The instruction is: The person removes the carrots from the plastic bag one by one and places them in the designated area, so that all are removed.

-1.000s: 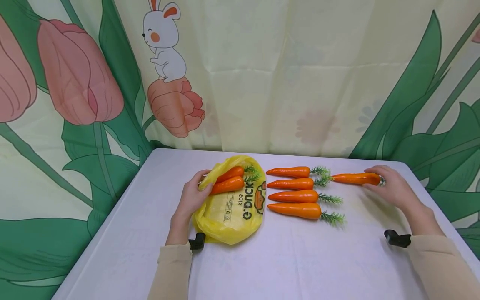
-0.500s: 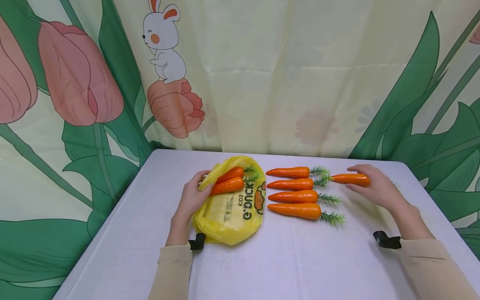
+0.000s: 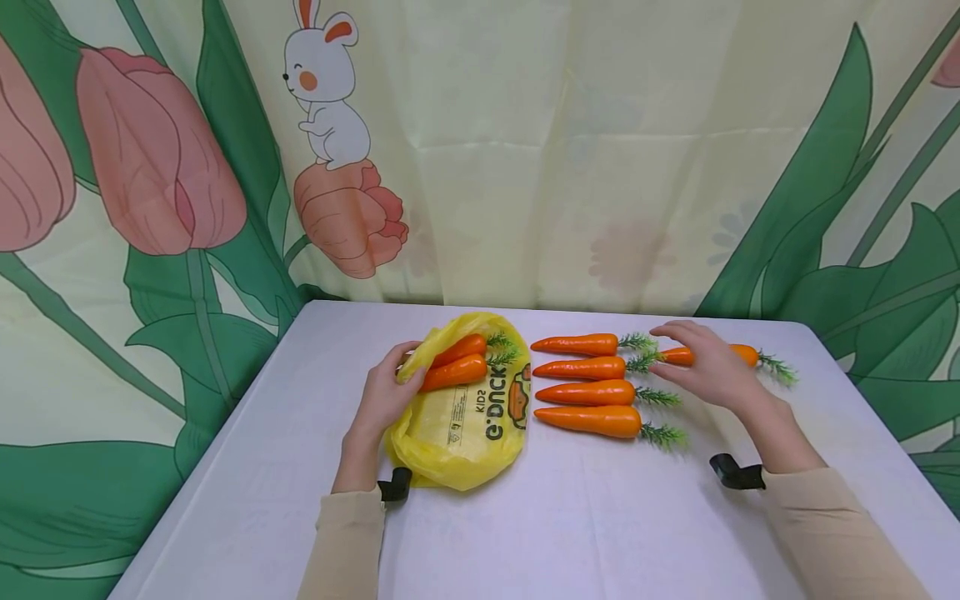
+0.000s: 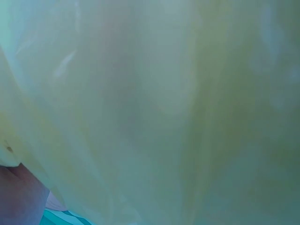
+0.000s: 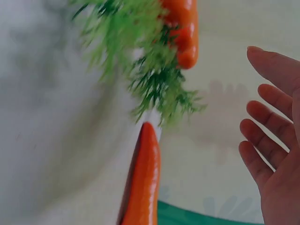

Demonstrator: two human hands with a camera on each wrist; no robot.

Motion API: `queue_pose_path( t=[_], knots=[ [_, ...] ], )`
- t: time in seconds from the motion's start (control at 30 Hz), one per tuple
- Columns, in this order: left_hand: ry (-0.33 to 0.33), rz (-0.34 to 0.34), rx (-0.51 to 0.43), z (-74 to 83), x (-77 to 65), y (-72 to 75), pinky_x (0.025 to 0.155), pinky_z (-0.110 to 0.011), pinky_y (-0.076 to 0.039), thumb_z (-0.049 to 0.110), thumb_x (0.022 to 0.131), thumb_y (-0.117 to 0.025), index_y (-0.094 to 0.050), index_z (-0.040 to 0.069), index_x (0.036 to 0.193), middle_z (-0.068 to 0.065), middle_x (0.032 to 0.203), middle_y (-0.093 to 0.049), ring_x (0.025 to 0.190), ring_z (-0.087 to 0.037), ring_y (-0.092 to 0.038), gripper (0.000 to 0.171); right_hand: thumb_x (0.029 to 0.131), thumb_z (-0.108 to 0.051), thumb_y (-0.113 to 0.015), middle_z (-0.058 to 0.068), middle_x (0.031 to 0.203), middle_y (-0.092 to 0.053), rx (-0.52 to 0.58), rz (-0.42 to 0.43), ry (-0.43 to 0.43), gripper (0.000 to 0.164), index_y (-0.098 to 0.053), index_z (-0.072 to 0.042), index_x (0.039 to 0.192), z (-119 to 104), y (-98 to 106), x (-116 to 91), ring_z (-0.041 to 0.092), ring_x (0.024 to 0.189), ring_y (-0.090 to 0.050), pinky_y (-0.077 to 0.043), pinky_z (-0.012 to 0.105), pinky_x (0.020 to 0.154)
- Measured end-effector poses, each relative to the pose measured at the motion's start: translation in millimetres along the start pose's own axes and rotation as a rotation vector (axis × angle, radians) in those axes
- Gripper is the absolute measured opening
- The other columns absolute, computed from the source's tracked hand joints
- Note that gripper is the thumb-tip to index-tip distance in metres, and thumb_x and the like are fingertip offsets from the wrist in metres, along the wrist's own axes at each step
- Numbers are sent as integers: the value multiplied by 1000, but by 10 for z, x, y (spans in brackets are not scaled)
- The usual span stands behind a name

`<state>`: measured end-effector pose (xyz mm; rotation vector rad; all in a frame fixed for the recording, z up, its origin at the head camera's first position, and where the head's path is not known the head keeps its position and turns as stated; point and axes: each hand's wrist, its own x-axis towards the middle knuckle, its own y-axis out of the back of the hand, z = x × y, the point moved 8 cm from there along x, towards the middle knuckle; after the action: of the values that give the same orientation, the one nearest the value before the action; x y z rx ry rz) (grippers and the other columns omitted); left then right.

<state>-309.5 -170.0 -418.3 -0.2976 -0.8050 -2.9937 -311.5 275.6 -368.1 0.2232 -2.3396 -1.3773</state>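
My left hand point(image 3: 388, 392) grips the left rim of a yellow plastic bag point(image 3: 468, 471), which lies with its mouth spread. Inside it, two orange carrots point(image 3: 456, 372) with green tops lie side by side. My right hand point(image 3: 711, 364) reaches over a single carrot point(image 3: 744, 355), its fingers spread and slightly bent, hiding the carrot's middle. In the right wrist view, the fingers point(image 5: 266, 136) hold nothing and stand apart from that carrot's pointed end point(image 5: 146, 173). To its left, several carrots point(image 3: 588, 421) form a column, tips toward the bag. Yellow plastic fills most of the left wrist view.
A white-covered table point(image 3: 585, 533) bears everything. Behind it hangs a curtain point(image 3: 495, 217) printed with tulips, leaves and a white rabbit. Black camera mounts sit on both wrists, the right one point(image 3: 737, 473) low over the cloth.
My right hand has moved left along the single carrot, from its leafy end toward its tip, leaving the leaves exposed. The left hand, bag and carrots stay in place.
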Motion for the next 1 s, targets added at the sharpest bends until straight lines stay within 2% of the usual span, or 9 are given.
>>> queue_pose_path(
  t=[0.2, 0.47, 0.7, 1.0],
  knots=[
    [-1, -4, 3, 0, 0, -1, 90, -46, -55, 13, 98, -65, -55, 12, 140, -15, 124, -63, 104, -30, -62, 43, 88, -20, -80, 24, 136, -53, -3, -9, 42, 52, -59, -1, 132, -256, -49, 141, 46, 126, -45, -39, 66, 99],
    [2, -7, -1, 19, 3, -6, 91, -45, -54, 14, 98, -64, -54, 12, 141, -15, 125, -63, 105, -29, -61, 44, 91, -21, -76, 21, 141, -51, 9, -34, 54, 51, -59, -4, 135, -563, -113, 344, 44, 130, -42, -38, 65, 102],
    [5, -3, -7, 19, 3, 0, 90, -45, -55, 13, 98, -65, -55, 12, 140, -14, 124, -63, 104, -29, -62, 43, 90, -20, -77, 18, 140, -52, 43, -34, 66, 51, -59, -5, 136, -747, -235, 528, 40, 130, -43, -40, 61, 104],
    [11, -8, -10, 12, -4, -1, 91, -45, -54, 15, 98, -65, -55, 13, 140, -14, 125, -63, 105, -29, -61, 43, 89, -23, -79, 16, 140, -53, 74, -36, 102, 54, -59, -6, 136, -985, -350, 650, 37, 130, -46, -41, 58, 105]
  ],
)
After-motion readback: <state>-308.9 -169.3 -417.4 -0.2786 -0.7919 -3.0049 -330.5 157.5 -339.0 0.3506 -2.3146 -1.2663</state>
